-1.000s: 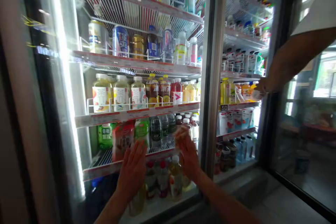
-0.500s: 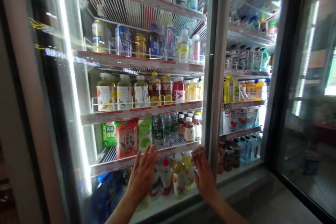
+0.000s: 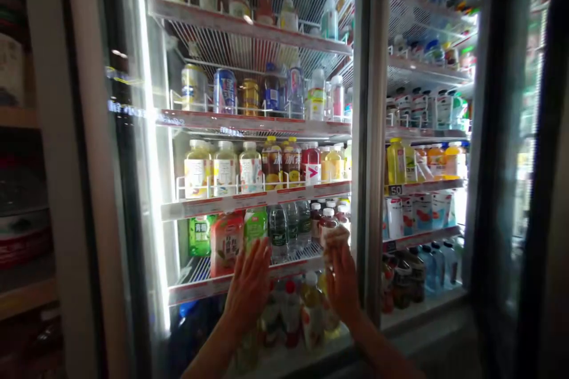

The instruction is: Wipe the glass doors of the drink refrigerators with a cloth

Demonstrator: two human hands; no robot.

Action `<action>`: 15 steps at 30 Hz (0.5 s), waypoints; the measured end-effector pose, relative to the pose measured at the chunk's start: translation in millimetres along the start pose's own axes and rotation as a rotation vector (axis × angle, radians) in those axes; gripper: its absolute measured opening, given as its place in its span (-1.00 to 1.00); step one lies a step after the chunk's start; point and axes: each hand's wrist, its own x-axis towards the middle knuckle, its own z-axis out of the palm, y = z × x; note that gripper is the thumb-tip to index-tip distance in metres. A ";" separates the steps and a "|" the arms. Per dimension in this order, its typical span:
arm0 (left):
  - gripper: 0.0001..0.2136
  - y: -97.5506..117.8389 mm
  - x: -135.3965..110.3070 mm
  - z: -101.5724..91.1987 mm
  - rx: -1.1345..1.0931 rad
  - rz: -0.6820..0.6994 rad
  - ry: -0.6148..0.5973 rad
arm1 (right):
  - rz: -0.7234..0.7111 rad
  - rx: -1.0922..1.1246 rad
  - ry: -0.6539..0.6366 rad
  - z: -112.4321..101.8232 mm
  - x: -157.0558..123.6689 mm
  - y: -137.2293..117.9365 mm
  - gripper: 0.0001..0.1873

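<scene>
My left hand (image 3: 249, 281) is spread against or just in front of the glass door (image 3: 311, 284) of a lit drinks cooler. Its fingers point up, and nothing is in it. To the right, my right hand (image 3: 343, 284) has its fingertips over a pale crumpled cloth (image 3: 336, 238), held up to the glass near the door's right frame. Behind the left fingertips show a green bottle (image 3: 256, 224) and a red drink pack (image 3: 227, 243). Small white-capped bottles (image 3: 329, 217) stand behind the cloth.
Wire shelves (image 3: 204, 289) inside carry bottles and cans. A grey upright frame (image 3: 376, 130) parts this door from a second cooler section with several bottles, including a yellow bottle (image 3: 395, 161). A dark door edge (image 3: 484, 130) stands at right. Left is a wooden shelf (image 3: 26, 299) with goods.
My view has turned left, so the cooler sits farther right and lower in it. The right hand has risen on the glass, and the cloth under its fingers shows more clearly.
</scene>
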 end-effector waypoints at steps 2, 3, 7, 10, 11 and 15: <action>-0.46 -11.6 40.0 -10.8 0.014 -0.051 0.082 | 0.013 0.021 0.084 2.2 36.2 -8.5 -0.29; -0.46 -18.3 59.8 -15.7 0.029 -0.087 0.118 | 0.030 0.027 0.119 2.2 52.2 -12.2 -0.29; -0.50 -45.3 105.2 -30.1 0.103 -0.143 0.091 | -0.018 0.071 0.106 -1.5 82.1 -20.7 -0.33; -0.52 -54.7 93.8 -32.9 0.126 -0.152 0.073 | -0.026 0.083 0.146 -1.7 90.2 -29.1 -0.35; -0.52 -54.7 83.8 -32.2 0.127 -0.152 0.088 | 0.004 0.085 0.181 -0.3 92.1 -35.8 -0.36; -0.49 -45.5 31.7 -23.5 0.103 -0.103 0.117 | -0.162 0.107 0.036 12.6 75.5 -79.3 -0.35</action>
